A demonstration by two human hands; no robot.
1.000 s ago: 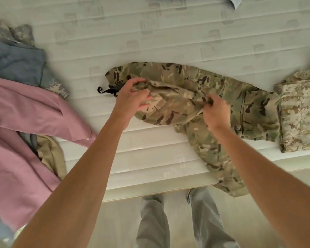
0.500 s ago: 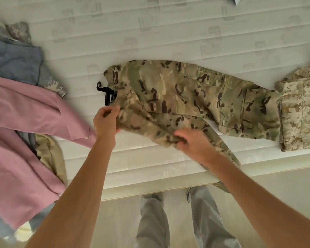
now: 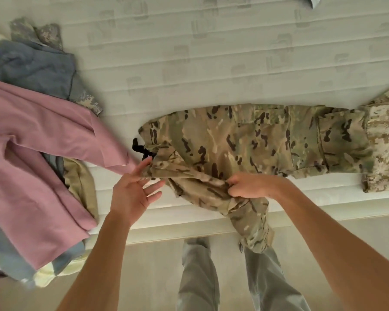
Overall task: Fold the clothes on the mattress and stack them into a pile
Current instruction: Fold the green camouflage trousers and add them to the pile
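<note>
We see camouflage trousers (image 3: pixel 245 140) spread across the mattress (image 3: pixel 189 63), one leg hanging over its near edge. Right hand (image 3: pixel 249 185) grips a bunched fold of the fabric. Left hand (image 3: pixel 133 189) open, fingers spread, fingertips touching the waistband edge beside the pink garment (image 3: pixel 43 142).

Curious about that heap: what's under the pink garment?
Under the pink garment, a grey-blue garment, a tan piece and pale blue fabric stick out; the rest is covered.
</note>
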